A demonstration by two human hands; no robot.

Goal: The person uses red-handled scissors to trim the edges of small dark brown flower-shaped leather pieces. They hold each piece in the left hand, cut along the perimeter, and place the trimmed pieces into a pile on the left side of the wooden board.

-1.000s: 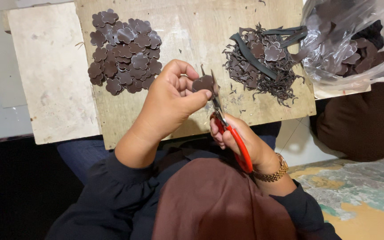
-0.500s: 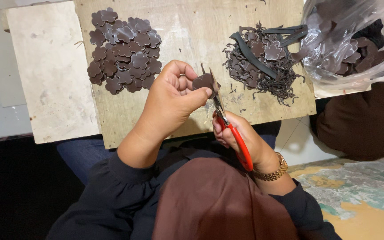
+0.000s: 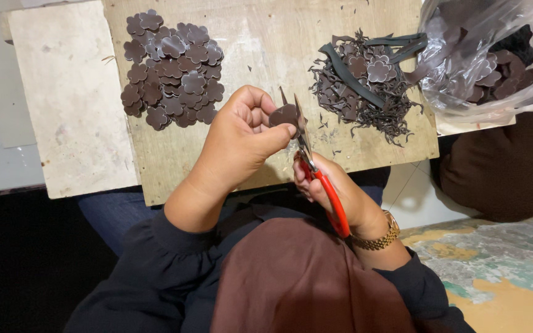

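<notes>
Trimming one dark flower-shaped piece (image 3: 284, 115) pinched in the left hand (image 3: 242, 139) with red-handled scissors (image 3: 319, 179) gripped in the right hand (image 3: 334, 194), the person has a pile of finished flowers (image 3: 171, 68) on the surface (image 3: 266, 37), offcuts (image 3: 365, 83) beside it, and more pieces wait in the clear plastic bag (image 3: 495, 55).

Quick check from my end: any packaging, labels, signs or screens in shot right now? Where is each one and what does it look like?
Clear plastic bag: top right corner, beside the wooden board; crumpled, see-through and glossy, holding dark brown flower-shaped pieces.
No labels, signs or screens are in view.
</notes>
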